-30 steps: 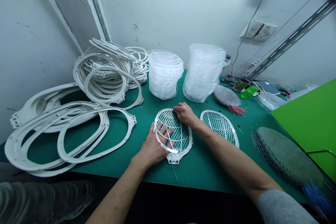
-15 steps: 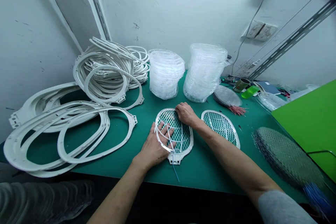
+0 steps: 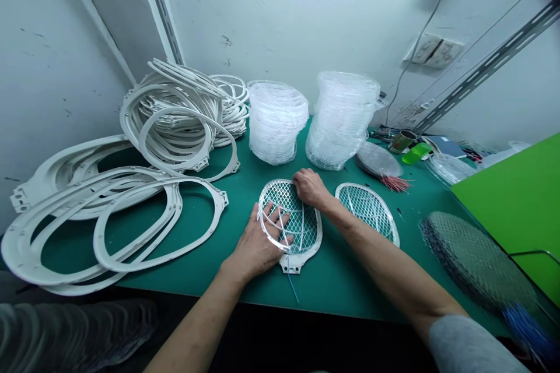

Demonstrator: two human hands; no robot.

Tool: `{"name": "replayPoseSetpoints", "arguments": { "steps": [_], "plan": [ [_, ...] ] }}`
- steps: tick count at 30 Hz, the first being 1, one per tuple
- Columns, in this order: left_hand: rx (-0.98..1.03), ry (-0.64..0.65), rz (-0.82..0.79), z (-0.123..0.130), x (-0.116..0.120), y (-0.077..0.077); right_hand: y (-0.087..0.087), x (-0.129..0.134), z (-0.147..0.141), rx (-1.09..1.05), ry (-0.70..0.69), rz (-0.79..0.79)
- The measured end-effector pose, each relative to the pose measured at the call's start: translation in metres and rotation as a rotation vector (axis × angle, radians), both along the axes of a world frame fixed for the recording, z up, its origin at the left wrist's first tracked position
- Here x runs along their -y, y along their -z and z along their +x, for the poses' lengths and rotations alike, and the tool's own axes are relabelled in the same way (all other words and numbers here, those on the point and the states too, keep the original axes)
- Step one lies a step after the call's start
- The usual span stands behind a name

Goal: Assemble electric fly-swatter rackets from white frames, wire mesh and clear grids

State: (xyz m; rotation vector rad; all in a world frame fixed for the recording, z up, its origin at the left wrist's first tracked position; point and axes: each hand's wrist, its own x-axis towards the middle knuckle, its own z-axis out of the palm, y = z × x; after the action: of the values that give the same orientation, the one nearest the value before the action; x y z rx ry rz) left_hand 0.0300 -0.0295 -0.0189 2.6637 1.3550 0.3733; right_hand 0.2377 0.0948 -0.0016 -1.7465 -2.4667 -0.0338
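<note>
Left hand (image 3: 257, 242) open, fingers spread, pressing clear plastic frame (image 3: 271, 240) on wire racket (image 3: 303, 227); right hand (image 3: 310, 188) half shut, gripping top rim. Racket near front edge of green worktop (image 3: 332, 280), about middle.

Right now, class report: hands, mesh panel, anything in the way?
Left hand spread on oval white-rimmed wire-mesh panel; right hand on its far edge. Second oval mesh panel beside it at right, not touching.

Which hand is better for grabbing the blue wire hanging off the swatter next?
Probably the left hand: it lies across the swatter's wire mesh, close to the blue wire, while the right hand sits farther away at the swatter's far rim.
</note>
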Motion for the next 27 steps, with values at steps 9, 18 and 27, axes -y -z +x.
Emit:
{"name": "replayPoseSetpoints", "arguments": {
  "steps": [9, 18, 27],
  "plan": [
    [0.005, 0.001, -0.024, 0.0, 0.0, -0.002, -0.003, 0.013, 0.0, -0.012, -0.124, 0.039],
    [0.015, -0.003, -0.021, 0.0, 0.0, -0.001, -0.001, 0.014, -0.003, -0.004, -0.13, 0.036],
    [0.019, 0.0, -0.023, 0.001, 0.0, 0.0, -0.007, 0.013, -0.003, 0.036, -0.163, -0.019]
  ]
}}
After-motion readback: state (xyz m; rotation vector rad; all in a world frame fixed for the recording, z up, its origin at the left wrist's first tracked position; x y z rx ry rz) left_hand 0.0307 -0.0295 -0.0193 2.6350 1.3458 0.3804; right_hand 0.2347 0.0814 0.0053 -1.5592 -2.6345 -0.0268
